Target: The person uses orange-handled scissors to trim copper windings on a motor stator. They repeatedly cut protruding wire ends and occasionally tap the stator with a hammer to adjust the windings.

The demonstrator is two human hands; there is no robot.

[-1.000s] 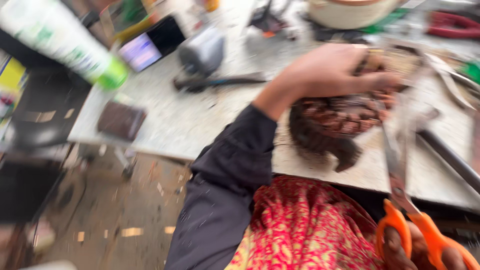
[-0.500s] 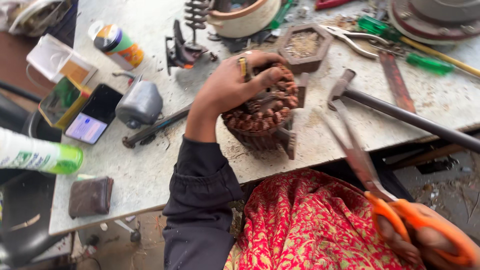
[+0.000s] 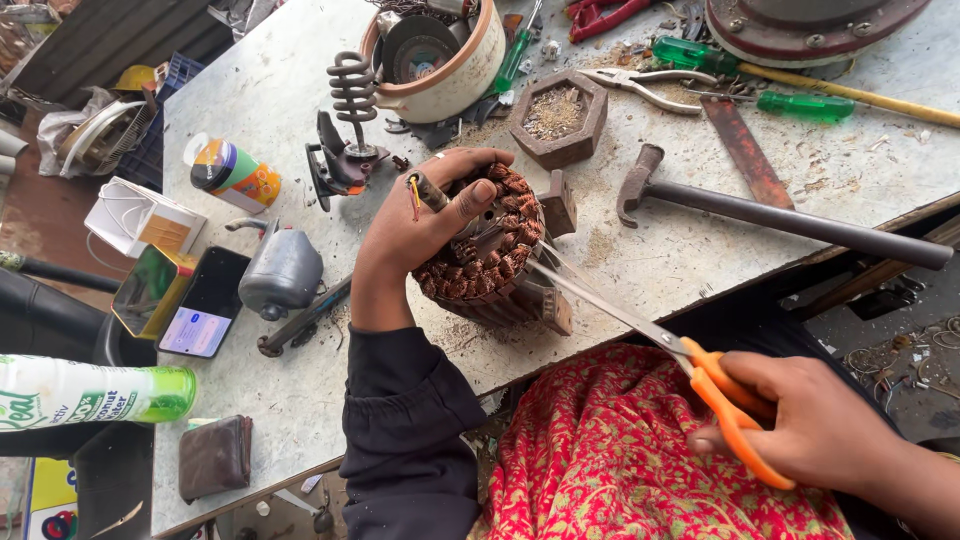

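Copper windings, dull brown and ribbed, crown the motor stator (image 3: pixel 487 255) that the left hand (image 3: pixel 420 215) clamps from above, fingers curled over its rim and thumb pressed on the coil tops. It sits tilted at the near edge of the workbench (image 3: pixel 640 270), resting on the scuffed grey top. The right hand (image 3: pixel 810 425) has its fingers through the orange loops of the scissors (image 3: pixel 640 320), whose thin steel blades — slightly parted — reach into the windings. Most of the coils look whole and seated, so I judge the cutting barely begun, nearly all the wire yet to be freed. Just beyond lie a dark-headed hammer (image 3: pixel 760 215), a hexagonal block (image 3: pixel 557 118) filled with filings, and a green-handled screwdriver (image 3: pixel 800 103).
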